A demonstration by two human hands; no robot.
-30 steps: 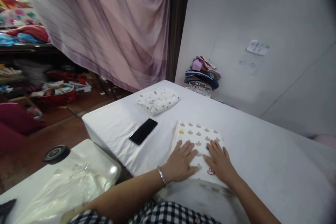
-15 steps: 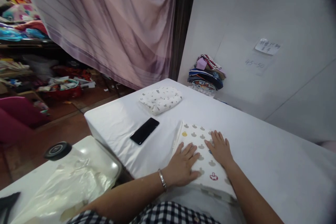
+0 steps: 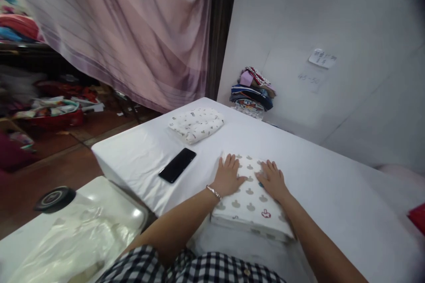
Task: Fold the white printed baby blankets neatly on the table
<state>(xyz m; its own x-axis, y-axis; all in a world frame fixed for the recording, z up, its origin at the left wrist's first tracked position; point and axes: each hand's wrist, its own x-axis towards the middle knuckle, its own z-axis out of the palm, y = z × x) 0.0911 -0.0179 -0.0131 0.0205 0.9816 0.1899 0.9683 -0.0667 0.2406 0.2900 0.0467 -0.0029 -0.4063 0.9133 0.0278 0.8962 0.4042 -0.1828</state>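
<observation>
A folded white cloth [image 3: 249, 194] with grey, red and yellowish print lies on the white-covered table [image 3: 332, 194] in front of me. My left hand [image 3: 229, 177] rests flat on its far left part, fingers stretched forward. On the far right part lies my right hand [image 3: 272, 182], also flat with its fingers apart. Clear plastic [image 3: 239, 241] spreads beneath the cloth's near edge. Left of the cloth is a black phone [image 3: 177, 165], face up. Farther back sits a second folded white cloth bundle [image 3: 196, 125] with small dark print.
A sewing machine [image 3: 109, 199] with a black handwheel [image 3: 55, 199] stands at the near left, with translucent plastic [image 3: 76, 239] over its table. Folded clothes [image 3: 252, 93] are stacked by the wall. A pink curtain [image 3: 159, 31] hangs at the back left. Something red [image 3: 417, 218] shows at the right edge.
My left hand has slid forward over the cloth to its far left part. My right hand stays near the far right part. The view has shifted slightly to the right.
</observation>
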